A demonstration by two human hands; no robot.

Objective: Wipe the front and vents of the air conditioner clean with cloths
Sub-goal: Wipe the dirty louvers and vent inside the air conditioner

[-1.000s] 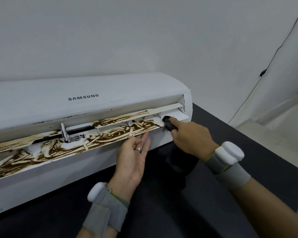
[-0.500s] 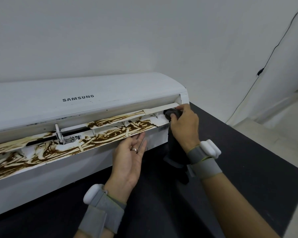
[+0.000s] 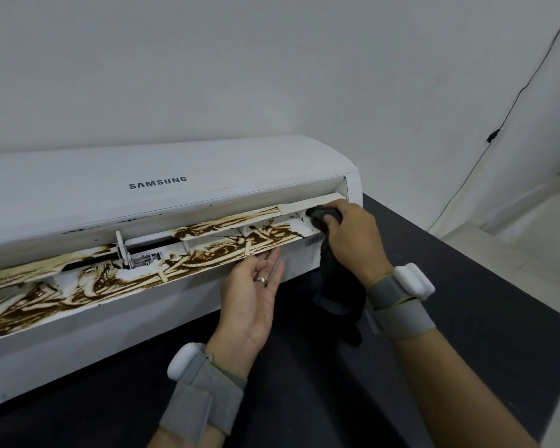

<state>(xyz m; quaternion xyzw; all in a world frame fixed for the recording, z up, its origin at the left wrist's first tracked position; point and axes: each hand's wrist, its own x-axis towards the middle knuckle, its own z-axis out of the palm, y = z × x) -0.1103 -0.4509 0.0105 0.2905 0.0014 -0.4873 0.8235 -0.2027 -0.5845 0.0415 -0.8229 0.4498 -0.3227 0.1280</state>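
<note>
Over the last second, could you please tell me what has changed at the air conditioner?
The right hand, gripping the dark cloth throughout, slid it up toward the right end of the vent, its wrist swinging in leftward. The left hand stayed open, palm up, under the stained flap.

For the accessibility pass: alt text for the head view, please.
A right hand grips a dark cloth and presses it into the right end of the vent of a white air conditioner. The left hand lies open, palm up, fingertips at the flap's lower edge. Brown grime streaks the flap leftward.
</note>
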